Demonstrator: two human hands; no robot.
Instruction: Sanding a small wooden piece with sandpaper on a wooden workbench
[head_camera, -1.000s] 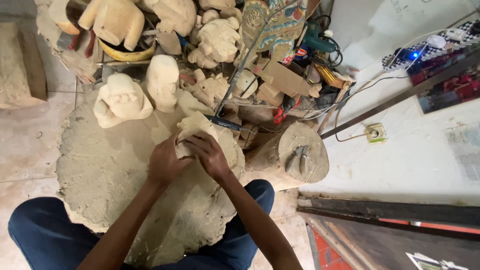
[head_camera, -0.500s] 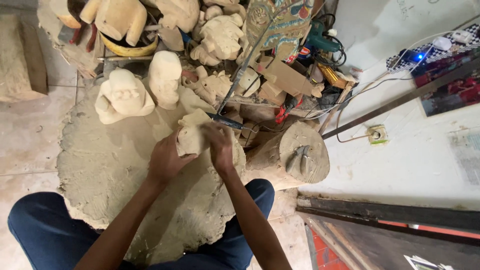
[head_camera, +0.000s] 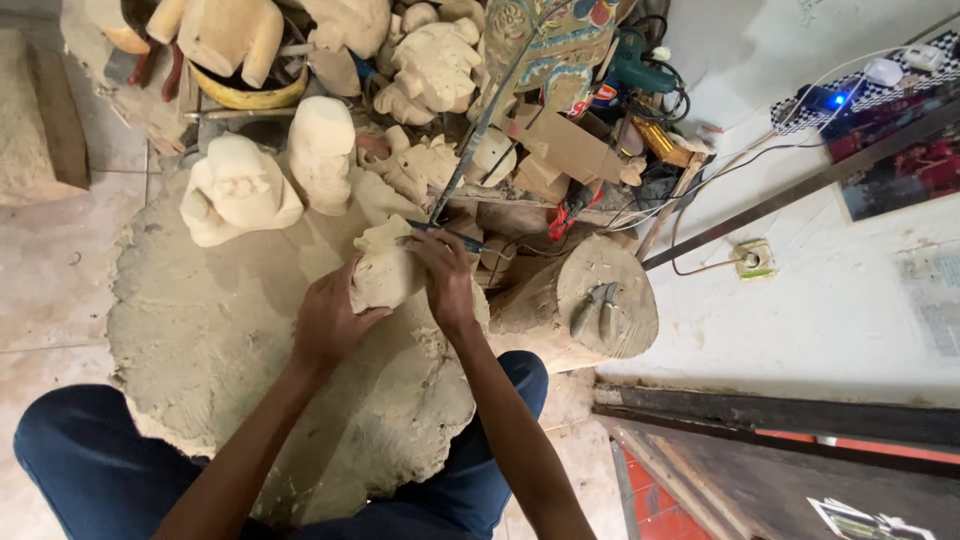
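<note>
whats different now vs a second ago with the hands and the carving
The right hand has slid from lying over the top of the small pale carving to its right side, pressing a thin dark tool against its upper edge. The left hand still grips the carving from the left. The carving stays on the big wooden block; the finished figures behind have not moved.

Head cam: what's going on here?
A person seated over a large, flat, pale wooden slab is working a small, pale, rough-cut wooden carving. The left hand braces the carving from below and behind. The right hand presses a thin dark-handled carving tool against its top. Other unfinished pale wooden figures stand along the slab's far edge, and a round log stump with a metal tool lying on it sits to the right.
</note>
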